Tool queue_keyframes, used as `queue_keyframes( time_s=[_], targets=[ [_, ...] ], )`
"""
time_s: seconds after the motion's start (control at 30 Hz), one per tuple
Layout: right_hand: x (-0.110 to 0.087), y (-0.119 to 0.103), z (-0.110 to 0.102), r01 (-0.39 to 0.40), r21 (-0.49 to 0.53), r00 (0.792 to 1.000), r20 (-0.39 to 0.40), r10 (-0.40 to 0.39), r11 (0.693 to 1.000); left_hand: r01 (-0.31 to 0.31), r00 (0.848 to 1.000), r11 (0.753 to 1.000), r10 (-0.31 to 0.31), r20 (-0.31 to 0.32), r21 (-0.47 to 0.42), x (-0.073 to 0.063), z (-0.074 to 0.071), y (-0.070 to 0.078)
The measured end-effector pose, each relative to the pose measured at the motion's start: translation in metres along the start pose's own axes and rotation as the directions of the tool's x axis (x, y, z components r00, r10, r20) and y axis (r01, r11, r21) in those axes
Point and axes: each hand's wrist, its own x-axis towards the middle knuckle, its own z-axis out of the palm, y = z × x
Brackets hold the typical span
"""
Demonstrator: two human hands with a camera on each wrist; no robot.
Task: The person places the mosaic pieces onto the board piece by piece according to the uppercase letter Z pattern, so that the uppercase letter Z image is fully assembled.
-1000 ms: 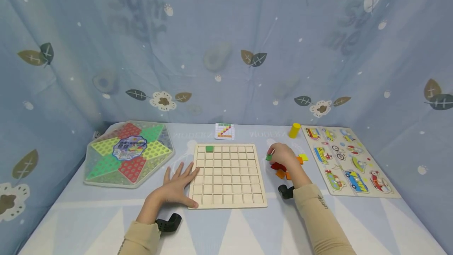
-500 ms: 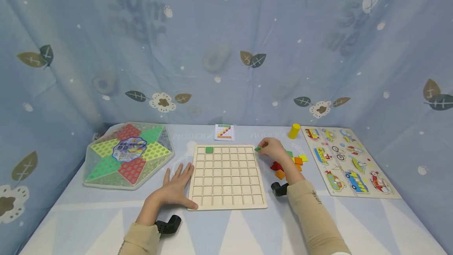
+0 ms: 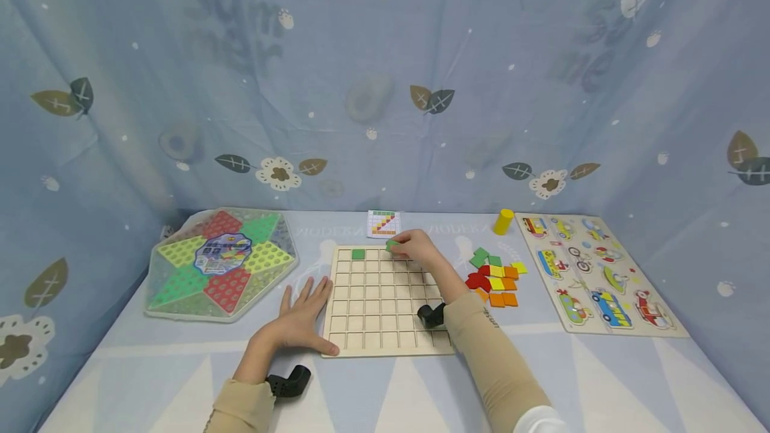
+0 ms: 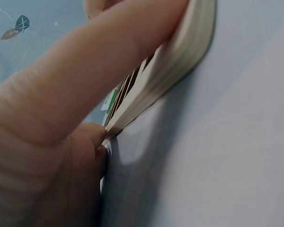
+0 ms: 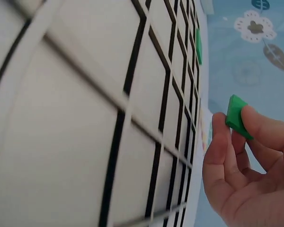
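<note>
My right hand (image 3: 415,248) pinches a green square tile (image 5: 236,116) between thumb and fingers, over the far row of a wooden grid board (image 3: 380,299). In the right wrist view the tile is tilted and apart from the board. One other green tile (image 3: 358,254) lies in the far row, near the left corner. Spread along the board's left edge is my left hand (image 3: 295,327), its thumb on the near left corner. In the left wrist view that thumb (image 4: 109,61) crosses the board's edge.
Loose green, red, yellow and orange tiles (image 3: 496,272) lie right of the board. A pattern card (image 3: 384,224) sits behind it. A yellow cylinder (image 3: 503,222) and a picture puzzle board (image 3: 601,279) are at the right. At the left rests a hexagonal board with a star pattern (image 3: 224,262).
My right hand has carried the green tile left from beside the loose pile to above the board's far row. The left hand stays in place on the board's edge.
</note>
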Motion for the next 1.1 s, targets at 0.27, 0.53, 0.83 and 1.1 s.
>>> queue_keyframes(
  time_s=[0.27, 0.53, 0.83, 1.1],
  targets=[
    [0.012, -0.003, 0.023, 0.022, -0.023, 0.997, -0.075, -0.024, 0.999, 0.001, 1.000, 1.000, -0.001, -0.005, -0.003, 0.000, -0.001, 0.000],
    [0.017, -0.009, 0.035, 0.009, -0.122, 0.997, -0.080, -0.019, 0.992, -0.003, 1.000, 1.000, 0.003, -0.003, -0.002, -0.002, -0.001, 0.002],
    [0.018, -0.009, 0.039, -0.008, -0.417, 0.995, -0.089, -0.032, 0.909, -0.004, 1.000, 1.000, 0.004, -0.003, -0.003, 0.000, 0.001, 0.002],
    [0.012, -0.010, 0.030, -0.008, -0.310, 0.995, -0.094, -0.022, 0.951, -0.005, 1.000, 1.000, 0.005, -0.009, -0.008, -0.001, -0.001, 0.002]
  ],
)
